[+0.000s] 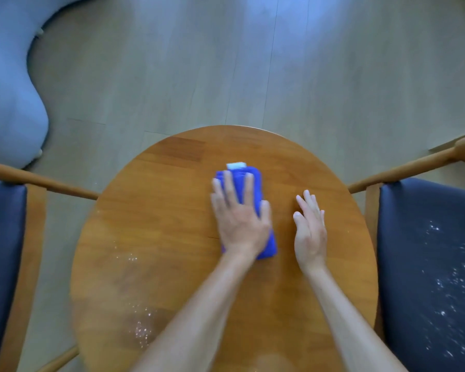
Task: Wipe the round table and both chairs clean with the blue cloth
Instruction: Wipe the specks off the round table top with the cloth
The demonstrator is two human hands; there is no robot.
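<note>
The round wooden table (159,210) fills the middle of the view. A folded blue cloth (253,183) with a white tag lies near its centre, and my left hand (239,218) presses flat on top of it, fingers spread. My right hand (310,232) rests flat on the bare wood just right of the cloth, holding nothing. White crumbs (141,328) are scattered on the table's near left part. The right chair (427,251) has a dark seat speckled with white crumbs. The left chair (0,251) shows a dark seat with no crumbs visible.
Wooden chair arms (51,183) reach toward the table on both sides. A pale blue-grey upholstered piece (8,89) stands on the wood floor (253,63) at the far left.
</note>
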